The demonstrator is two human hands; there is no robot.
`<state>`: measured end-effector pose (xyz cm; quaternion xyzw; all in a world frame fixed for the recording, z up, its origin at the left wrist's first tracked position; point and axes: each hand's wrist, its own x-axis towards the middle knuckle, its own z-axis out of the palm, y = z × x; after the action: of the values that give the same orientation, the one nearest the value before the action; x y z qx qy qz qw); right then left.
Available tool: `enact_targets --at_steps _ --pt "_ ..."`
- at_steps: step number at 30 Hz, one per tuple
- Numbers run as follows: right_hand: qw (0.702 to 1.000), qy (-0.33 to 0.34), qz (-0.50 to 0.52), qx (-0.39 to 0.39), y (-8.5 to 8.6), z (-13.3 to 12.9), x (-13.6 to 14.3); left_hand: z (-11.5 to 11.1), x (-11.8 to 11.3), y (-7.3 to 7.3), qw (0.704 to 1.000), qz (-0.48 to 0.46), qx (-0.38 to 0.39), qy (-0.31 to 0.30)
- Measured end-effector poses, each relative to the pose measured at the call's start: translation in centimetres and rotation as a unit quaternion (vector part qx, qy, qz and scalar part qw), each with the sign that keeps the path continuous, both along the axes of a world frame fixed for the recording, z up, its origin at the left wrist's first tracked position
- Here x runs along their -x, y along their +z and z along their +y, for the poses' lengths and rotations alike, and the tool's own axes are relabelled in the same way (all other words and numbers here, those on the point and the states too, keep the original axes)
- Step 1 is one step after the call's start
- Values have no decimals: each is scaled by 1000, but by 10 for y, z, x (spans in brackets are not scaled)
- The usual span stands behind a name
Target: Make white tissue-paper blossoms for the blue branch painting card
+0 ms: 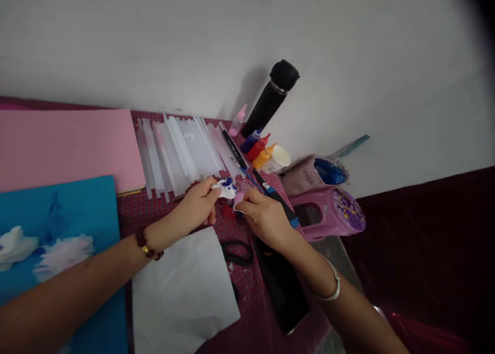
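Note:
My left hand point(203, 198) pinches a crumpled white tissue point(227, 188) with dark blue paint stains on it. Close beside it, my right hand point(266, 217) is closed on a small pink and white thing point(240, 198), mostly covered by the fingers, so its kind is unclear. Beneath the hands shows a red patch point(229, 212). Black-handled scissors point(237, 253) lie just below, partly under a white paper sheet point(185, 292). A dark phone point(284, 287) rests under my right forearm, and a blue-and-black cutter point(280, 202) lies beyond that hand.
Paint bottles in blue point(250, 141), red point(258, 147) and orange point(264, 157) stand by a paper cup point(279, 159) and black flask point(268, 103). Translucent strips point(181, 147), pink paper point(65, 147) and a blue sheet point(88, 204) bearing white tissue puffs lie left. A pink stool point(328, 212) stands right.

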<state>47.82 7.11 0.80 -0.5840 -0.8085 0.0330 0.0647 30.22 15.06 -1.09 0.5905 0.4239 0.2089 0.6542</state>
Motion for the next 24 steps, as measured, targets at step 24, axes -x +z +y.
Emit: enact_targets --at_steps 24 --pt "969 -10 -195 148 19 19 20 10 -2 -9 962 101 -253 -23"
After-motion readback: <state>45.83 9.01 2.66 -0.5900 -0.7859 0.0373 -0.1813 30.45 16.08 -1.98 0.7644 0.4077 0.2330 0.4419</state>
